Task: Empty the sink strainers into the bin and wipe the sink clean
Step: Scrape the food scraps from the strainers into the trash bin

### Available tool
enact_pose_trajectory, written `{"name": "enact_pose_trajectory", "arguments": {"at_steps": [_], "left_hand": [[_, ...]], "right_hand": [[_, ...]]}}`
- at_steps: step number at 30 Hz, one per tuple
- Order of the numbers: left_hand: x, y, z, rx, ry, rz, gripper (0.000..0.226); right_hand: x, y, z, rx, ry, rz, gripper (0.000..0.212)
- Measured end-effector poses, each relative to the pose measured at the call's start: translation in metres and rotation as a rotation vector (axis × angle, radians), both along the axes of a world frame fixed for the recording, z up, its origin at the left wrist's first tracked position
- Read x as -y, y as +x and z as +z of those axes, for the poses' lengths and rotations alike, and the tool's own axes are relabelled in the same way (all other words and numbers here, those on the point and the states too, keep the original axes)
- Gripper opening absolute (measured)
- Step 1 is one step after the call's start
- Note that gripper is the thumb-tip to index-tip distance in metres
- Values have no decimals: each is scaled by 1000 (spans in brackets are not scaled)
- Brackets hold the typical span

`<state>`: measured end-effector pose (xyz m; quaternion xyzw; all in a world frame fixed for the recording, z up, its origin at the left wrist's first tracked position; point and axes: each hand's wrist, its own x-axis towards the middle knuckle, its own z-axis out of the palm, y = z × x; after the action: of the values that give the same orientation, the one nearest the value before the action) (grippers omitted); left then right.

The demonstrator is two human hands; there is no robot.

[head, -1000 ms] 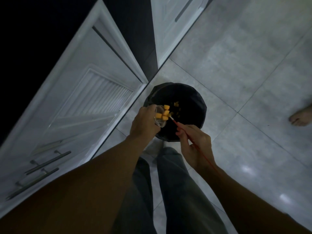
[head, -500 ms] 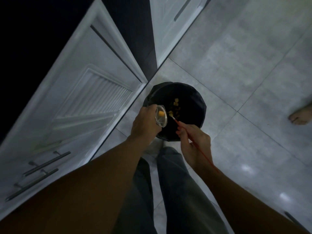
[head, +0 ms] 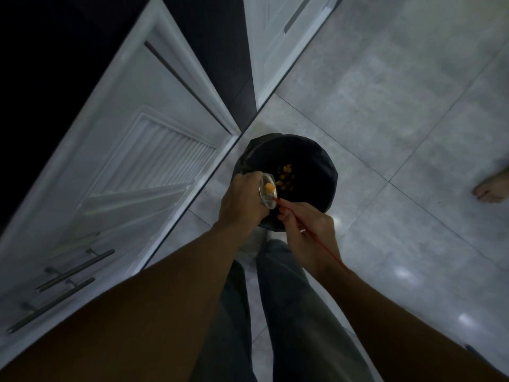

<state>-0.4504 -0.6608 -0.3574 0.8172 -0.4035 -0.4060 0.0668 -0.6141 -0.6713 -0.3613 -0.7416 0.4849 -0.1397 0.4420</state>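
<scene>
A round black bin (head: 311,161) lined with a dark bag stands on the tiled floor below me. Orange food pieces (head: 286,176) lie inside it. My left hand (head: 242,199) grips a small metal sink strainer (head: 267,193), tipped on its side over the bin's near rim, with one orange piece (head: 269,186) still stuck in it. My right hand (head: 308,230) holds a thin red stick (head: 316,241), whose tip touches the strainer's lower edge.
An open white cabinet door (head: 132,172) with a louvred panel stands close on the left, bar handles (head: 77,268) lower down. Another white cabinet (head: 278,37) is behind the bin. Someone's bare foot (head: 491,188) rests on the grey tiles (head: 399,106) at the right edge.
Most orange pieces have dropped from the strainer into the bin. The strainer has tipped further on its side, and the stick tip has moved down to its lower edge.
</scene>
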Motion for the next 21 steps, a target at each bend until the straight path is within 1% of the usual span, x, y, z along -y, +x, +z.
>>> {"name": "enact_pose_trajectory", "arguments": {"at_steps": [5, 8, 10, 12, 16, 18, 21], "left_hand": [[1, 2, -1, 30, 33, -3, 58], [-2, 2, -1, 23, 73, -16, 60], [-4, 1, -1, 17, 81, -17, 61], [-5, 0, 0, 7, 77, -9, 62], [-7, -4, 1, -84, 24, -17, 62], [-8, -4, 2, -104, 3, -19, 60], [-10, -1, 2, -68, 34, -30, 65]], "right_hand": [[1, -19, -2, -3, 52, -146, 34], [2, -30, -2, 3, 106, -227, 30], [3, -32, 1, 27, 88, -201, 28], [3, -27, 7, 64, 54, -115, 27], [-1, -9, 11, 25, 61, 63, 32], [-3, -4, 7, 23, 58, 63, 32], [-3, -5, 1, 26, 47, -43, 30]]}}
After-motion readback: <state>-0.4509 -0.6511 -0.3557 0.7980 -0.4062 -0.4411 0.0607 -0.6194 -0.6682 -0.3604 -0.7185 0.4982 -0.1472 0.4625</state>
